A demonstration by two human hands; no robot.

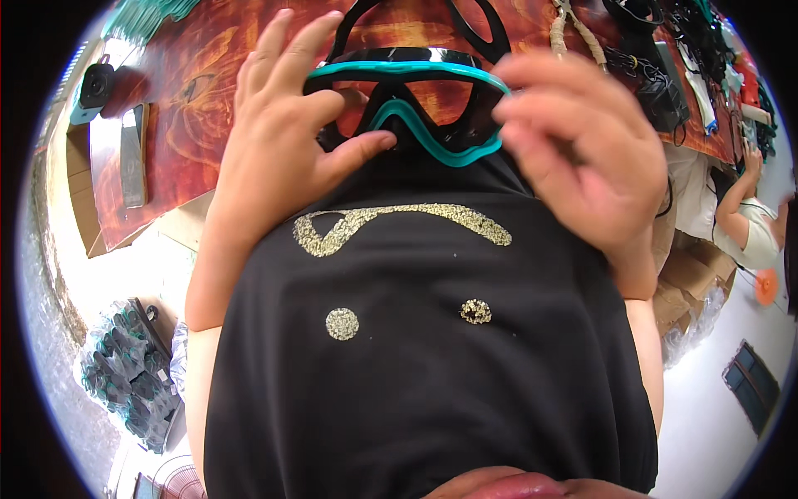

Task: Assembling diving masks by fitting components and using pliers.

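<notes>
A diving mask (401, 110) with a teal and black frame and clear lenses is in front of my chest, at the near edge of the wooden table. Its black strap (490, 37) loops up behind it. My left hand (283, 125) grips the mask's left side, the thumb near the nose piece and two fingers raised away. At the mask's right edge is my right hand (590, 145), fingers curled and smeared by motion. Its fingertips overlap the rim; whether they pinch it is unclear.
On the reddish wooden table (187, 108) a small black device (96, 83) stands at left, with teal pieces (150, 18) behind. Black cables (636, 75) and clutter fill the right. Bagged masks (129, 378) lie lower left, cardboard (690, 279) lower right. Another person's arm (736, 204) shows far right.
</notes>
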